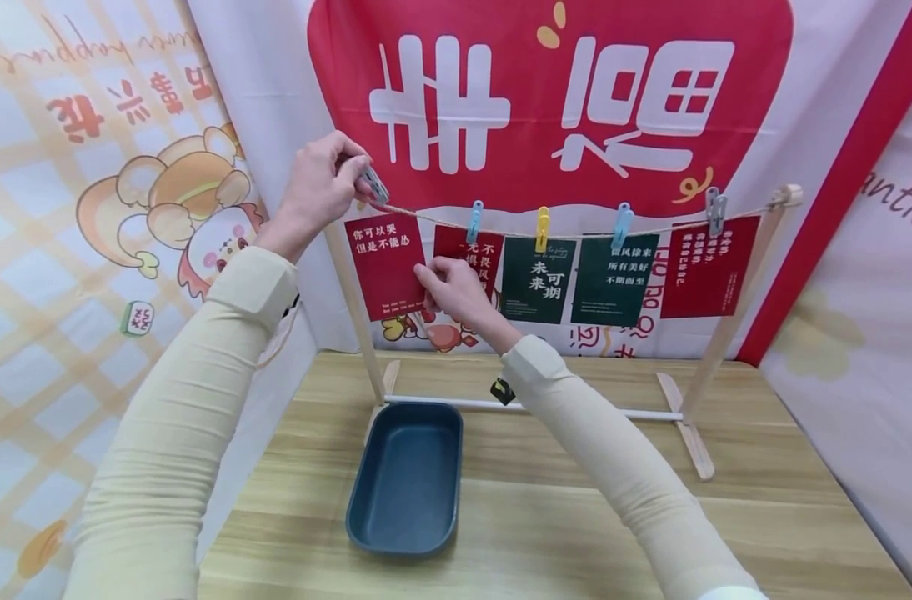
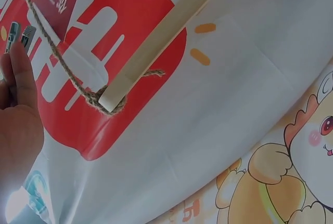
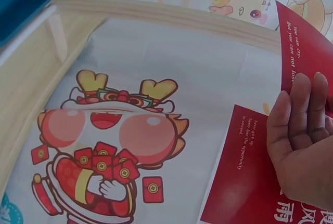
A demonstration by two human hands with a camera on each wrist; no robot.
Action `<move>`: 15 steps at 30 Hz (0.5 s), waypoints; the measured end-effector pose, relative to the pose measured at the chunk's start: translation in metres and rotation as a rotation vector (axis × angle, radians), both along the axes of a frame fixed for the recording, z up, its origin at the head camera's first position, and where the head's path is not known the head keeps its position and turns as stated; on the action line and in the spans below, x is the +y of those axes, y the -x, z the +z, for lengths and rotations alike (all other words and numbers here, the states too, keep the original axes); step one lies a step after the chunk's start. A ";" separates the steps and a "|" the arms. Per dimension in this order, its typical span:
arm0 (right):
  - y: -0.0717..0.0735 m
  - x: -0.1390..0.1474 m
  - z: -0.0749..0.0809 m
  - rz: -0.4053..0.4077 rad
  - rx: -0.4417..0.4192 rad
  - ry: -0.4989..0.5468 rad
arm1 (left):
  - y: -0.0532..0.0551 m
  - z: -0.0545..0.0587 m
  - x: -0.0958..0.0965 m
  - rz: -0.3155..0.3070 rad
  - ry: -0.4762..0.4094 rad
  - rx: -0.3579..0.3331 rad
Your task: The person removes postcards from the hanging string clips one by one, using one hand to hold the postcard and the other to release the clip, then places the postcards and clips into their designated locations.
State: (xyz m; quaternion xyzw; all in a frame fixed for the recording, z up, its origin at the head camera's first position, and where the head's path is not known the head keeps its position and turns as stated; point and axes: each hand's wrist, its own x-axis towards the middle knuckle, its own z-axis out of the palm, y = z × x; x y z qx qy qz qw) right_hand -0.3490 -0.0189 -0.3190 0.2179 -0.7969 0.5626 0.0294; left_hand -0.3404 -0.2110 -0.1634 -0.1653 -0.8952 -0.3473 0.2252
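Observation:
My left hand [image 1: 321, 187] pinches a grey clothespin [image 1: 376, 185] above the left end of the twine [image 1: 433, 218]. In the left wrist view the same clothespin [image 2: 12, 36] stands beyond the fingertips, beside the twine [image 2: 54, 52]. A red card [image 1: 384, 267] with white writing hangs just below, its top edge close to the twine. Its right edge is pinched between the thumb and fingers of my right hand [image 1: 459, 292]. The right wrist view shows that card [image 3: 296, 52] at the fingertips, with a second red card [image 3: 234, 167] behind the hand.
Light blue, yellow and grey clothespins hold more cards, such as a green card [image 1: 538, 283] and a red card [image 1: 707, 271], along the twine. A wooden frame [image 1: 707, 358] carries it. A dark blue tray [image 1: 456, 475] sits on the wooden table [image 1: 561, 517], before a printed cloth backdrop.

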 end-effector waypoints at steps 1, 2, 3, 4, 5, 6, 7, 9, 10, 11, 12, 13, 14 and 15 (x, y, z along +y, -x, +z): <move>-0.001 0.000 -0.001 0.003 0.003 -0.001 | 0.000 0.001 -0.001 0.004 -0.018 -0.003; -0.001 0.000 -0.002 0.005 0.007 -0.002 | -0.001 0.002 -0.001 0.008 -0.032 -0.005; -0.001 0.000 -0.003 0.011 0.008 0.000 | -0.002 0.002 -0.001 0.009 -0.043 -0.008; -0.002 0.000 -0.004 0.017 0.009 -0.004 | -0.002 0.003 -0.002 0.010 -0.057 -0.015; -0.003 0.000 -0.005 0.026 0.013 -0.007 | -0.003 0.004 -0.002 0.015 -0.069 -0.027; -0.004 0.001 -0.007 0.037 0.018 -0.011 | -0.004 0.004 -0.003 0.018 -0.079 -0.035; -0.006 0.001 -0.008 0.047 0.023 -0.017 | -0.005 0.005 -0.003 0.022 -0.092 -0.048; -0.010 0.001 -0.012 0.065 0.025 -0.026 | -0.007 0.007 -0.004 0.027 -0.118 -0.072; -0.012 0.002 -0.013 0.069 0.027 -0.033 | -0.008 0.008 -0.004 0.031 -0.134 -0.086; -0.014 0.003 -0.014 0.071 0.029 -0.037 | -0.010 0.009 -0.005 0.030 -0.151 -0.100; -0.017 0.004 -0.016 0.069 0.028 -0.041 | -0.012 0.010 -0.005 0.031 -0.162 -0.109; -0.019 0.005 -0.017 0.065 0.026 -0.046 | -0.013 0.011 -0.006 0.031 -0.173 -0.119; -0.021 0.006 -0.018 0.064 0.020 -0.047 | -0.015 0.011 -0.007 0.028 -0.179 -0.122; -0.023 0.008 -0.019 0.061 0.016 -0.047 | -0.017 0.011 -0.008 0.028 -0.185 -0.130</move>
